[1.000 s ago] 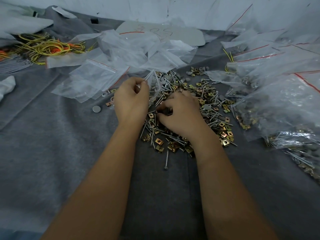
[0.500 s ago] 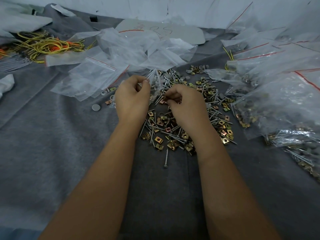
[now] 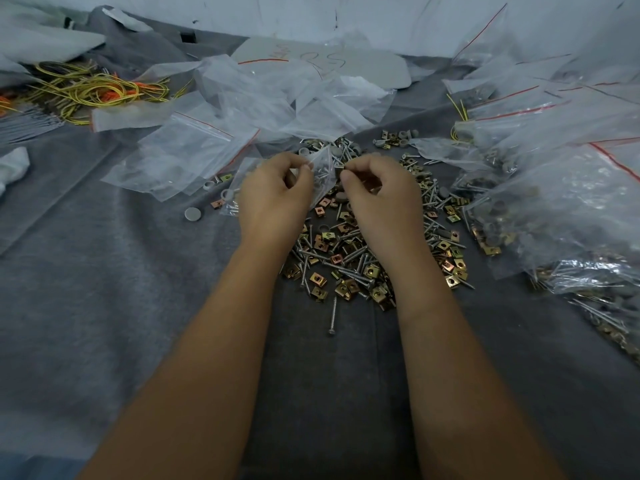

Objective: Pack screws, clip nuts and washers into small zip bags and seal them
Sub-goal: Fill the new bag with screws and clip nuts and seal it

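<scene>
Two bare arms reach in from 6 o'clock over a grey tabletop (image 3: 104, 289).

One lone screw (image 3: 333, 315) lies nearest, just below the pile (image 3: 349, 268). The pile is a mix of silver screws, gold clip nuts & grey round washers, spread under both hands and out toward 3 o'clock.

L hand (image 3: 273, 199) sits at 11 o'clock of the pile. Its thumb & fingers (image 3: 304, 171) are pinched on the edge of a small bag (image 3: 323, 171). The bag is clear, w/ a few screws seen inside it. It is held up between the two hands.

R hand (image 3: 381, 199) is just beside it at 1 o'clock. Its fingertips are pressed together on something tiny, right at the bag's other edge. Can't tell what it is.

One washer (image 3: 192, 214) lies alone at 9 o'clock of the L hand.

Farther back, empty bags (image 3: 194, 147) w/ red strips lie in a heap at 11 o'clock. Full bags (image 3: 568, 216) pile up at 3 o'clock. Yellow wires (image 3: 86, 91) lie far off at 10 o'clock.
</scene>
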`<state>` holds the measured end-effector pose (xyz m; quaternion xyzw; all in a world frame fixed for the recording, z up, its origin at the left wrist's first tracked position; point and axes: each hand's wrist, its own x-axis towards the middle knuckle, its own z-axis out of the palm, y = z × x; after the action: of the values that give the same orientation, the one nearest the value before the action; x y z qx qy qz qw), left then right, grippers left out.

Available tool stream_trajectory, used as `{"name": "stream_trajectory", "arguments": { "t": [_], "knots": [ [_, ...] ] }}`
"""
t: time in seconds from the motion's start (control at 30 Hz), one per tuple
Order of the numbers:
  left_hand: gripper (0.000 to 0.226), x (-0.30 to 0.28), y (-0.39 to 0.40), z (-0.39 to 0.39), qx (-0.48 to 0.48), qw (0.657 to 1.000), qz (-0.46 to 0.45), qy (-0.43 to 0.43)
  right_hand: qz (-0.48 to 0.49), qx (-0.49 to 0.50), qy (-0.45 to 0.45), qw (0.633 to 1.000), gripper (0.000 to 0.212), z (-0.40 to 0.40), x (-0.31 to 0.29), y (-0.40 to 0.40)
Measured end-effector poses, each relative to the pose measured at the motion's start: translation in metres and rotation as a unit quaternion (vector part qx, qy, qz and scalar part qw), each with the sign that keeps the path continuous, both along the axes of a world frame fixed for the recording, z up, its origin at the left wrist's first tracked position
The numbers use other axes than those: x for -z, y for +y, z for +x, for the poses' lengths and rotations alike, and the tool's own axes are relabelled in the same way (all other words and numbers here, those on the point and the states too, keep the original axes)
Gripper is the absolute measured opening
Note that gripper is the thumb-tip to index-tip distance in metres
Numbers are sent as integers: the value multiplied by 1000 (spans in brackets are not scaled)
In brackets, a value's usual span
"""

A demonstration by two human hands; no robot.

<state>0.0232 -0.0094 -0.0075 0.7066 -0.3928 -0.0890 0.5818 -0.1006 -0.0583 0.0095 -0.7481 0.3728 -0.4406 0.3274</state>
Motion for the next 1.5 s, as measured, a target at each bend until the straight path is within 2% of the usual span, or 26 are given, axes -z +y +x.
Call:
{"name": "stream_trajectory", "arguments": {
  "t": [0.13,0.23,0.3,0.43,0.57,0.63,0.73,0.97,1.13,1.2,1.33,1.43,1.5],
  "knots": [
    [13,0,0,-1,20,1000,3,-3,-42,1,38,998,9,3,3,1],
    [15,0,0,0,5,1000,-7,18,-19,4,32,999,25,4,3,1],
    [17,-1,0,0,-14,999,-20,32,-19,33,45,998,25,3,2,0],
    [20,-2,-1,3,-36,997,-41,53,-91,51,184,977,13,2,3,1],
    [23,-1,-1,3,-38,997,-42,56,-170,52,303,936,24,8,5,6],
    [23,0,-1,2,-36,997,-43,56,-183,65,342,919,33,12,6,7],
    [22,1,-1,2,-32,997,-46,58,-180,69,367,910,34,15,7,7],
    [23,-1,-1,2,-27,998,-36,47,-162,89,335,924,26,12,4,6],
    [20,2,-1,0,-11,1000,7,14,-145,180,177,957,20,5,-5,6],
    [17,2,-1,-1,11,1000,28,-5,-147,177,131,964,16,5,-6,8],
    [15,3,-1,-1,11,999,38,-11,-141,112,149,972,19,10,-3,9],
    [15,3,-1,0,-22,999,32,-5,-136,111,139,975,17,11,-1,7],
    [14,2,-1,1,-54,998,21,-3,-131,112,164,971,16,10,1,5]
  ]
}}
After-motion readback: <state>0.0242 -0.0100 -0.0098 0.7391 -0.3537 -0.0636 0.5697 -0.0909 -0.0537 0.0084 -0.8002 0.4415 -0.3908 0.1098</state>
